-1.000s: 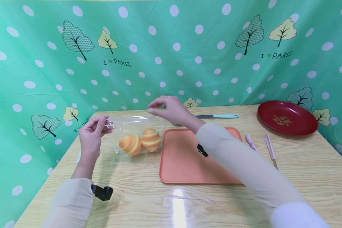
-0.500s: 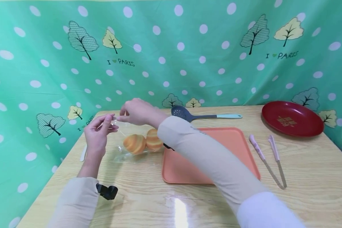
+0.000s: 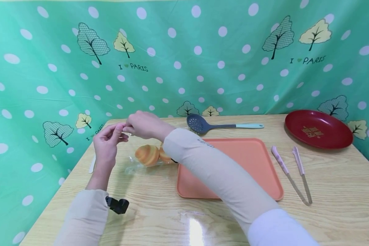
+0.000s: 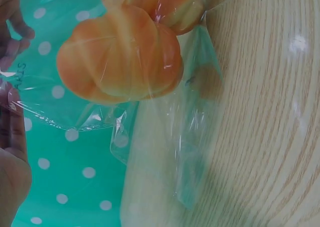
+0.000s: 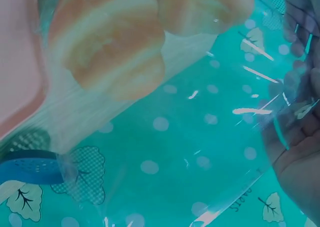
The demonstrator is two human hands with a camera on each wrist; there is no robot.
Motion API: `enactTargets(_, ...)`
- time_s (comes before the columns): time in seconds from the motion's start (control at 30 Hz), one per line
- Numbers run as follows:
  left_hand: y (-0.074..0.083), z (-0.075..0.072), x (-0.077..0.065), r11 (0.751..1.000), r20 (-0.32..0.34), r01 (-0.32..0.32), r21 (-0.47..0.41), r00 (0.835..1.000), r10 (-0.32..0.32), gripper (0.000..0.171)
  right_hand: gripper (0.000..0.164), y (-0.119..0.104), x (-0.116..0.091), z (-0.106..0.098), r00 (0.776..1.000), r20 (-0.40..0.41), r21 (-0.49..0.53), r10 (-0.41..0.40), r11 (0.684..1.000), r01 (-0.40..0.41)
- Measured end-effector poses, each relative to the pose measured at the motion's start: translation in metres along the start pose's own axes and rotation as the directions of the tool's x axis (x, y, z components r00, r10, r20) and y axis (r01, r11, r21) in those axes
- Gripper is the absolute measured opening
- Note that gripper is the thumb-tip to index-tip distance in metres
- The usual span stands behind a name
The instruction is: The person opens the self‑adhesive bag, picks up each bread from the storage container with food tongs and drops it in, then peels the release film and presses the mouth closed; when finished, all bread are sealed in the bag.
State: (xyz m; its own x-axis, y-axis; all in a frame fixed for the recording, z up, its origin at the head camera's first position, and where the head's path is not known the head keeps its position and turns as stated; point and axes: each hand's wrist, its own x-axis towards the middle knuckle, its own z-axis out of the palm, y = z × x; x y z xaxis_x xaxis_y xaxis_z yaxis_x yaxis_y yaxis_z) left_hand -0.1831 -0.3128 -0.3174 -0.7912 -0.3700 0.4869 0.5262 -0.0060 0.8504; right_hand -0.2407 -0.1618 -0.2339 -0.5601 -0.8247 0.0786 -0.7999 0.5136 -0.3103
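A clear plastic bag (image 4: 100, 118) holds two bread rolls with striped golden crusts. One roll (image 3: 147, 155) shows plainly in the head view; the second roll (image 3: 164, 154) is partly behind the right sleeve. My left hand (image 3: 106, 145) pinches the bag's top edge between thumb and fingers. Right up against it, my right hand (image 3: 144, 125) pinches the gathered top, its fingertips meeting the left ones. In the left wrist view the rolls hang low in the bag over the table. The right hand's fingertips are partly hidden behind its back in the head view.
An orange tray (image 3: 227, 191) lies right of the bag, partly under the right arm. Behind it is a slotted spoon (image 3: 198, 123). Tongs (image 3: 295, 184) and a red plate (image 3: 319, 130) lie further right. A white handle (image 3: 92, 164) shows beside the left forearm.
My right hand has moved left from the bag's far corner to the left hand, drawing the bag's top together. The left hand has kept its grip. The slotted spoon's head has come into sight.
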Motion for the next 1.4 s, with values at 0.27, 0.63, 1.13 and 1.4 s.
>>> enactTargets(0.27, 0.000, 0.002, 0.002, 0.999, 0.015, -0.031, 0.016, 0.999, 0.030, 0.014, 0.042, 0.012, -0.009, -0.004, 0.999, 0.027, 0.041, -0.019, 0.999, 0.018)
enactTargets(0.63, 0.001, -0.001, 0.001, 1.000, -0.034, -0.028, 0.003, 0.999, 0.028, 0.015, 0.043, 0.029, -0.022, -0.004, 0.998, 0.048, 0.054, -0.049, 0.998, 0.046)
enactTargets(1.13, 0.002, -0.011, -0.003, 0.999, -0.052, 0.017, -0.030, 0.998, -0.019, 0.016, 0.037, 0.064, -0.051, -0.005, 0.996, 0.081, 0.189, -0.046, 0.982, 0.030)
enactTargets(1.4, 0.002, -0.007, -0.003, 0.999, -0.065, 0.024, -0.022, 0.998, -0.025, 0.017, 0.029, 0.083, -0.068, -0.007, 0.998, 0.061, 0.320, -0.012, 0.947, -0.008)
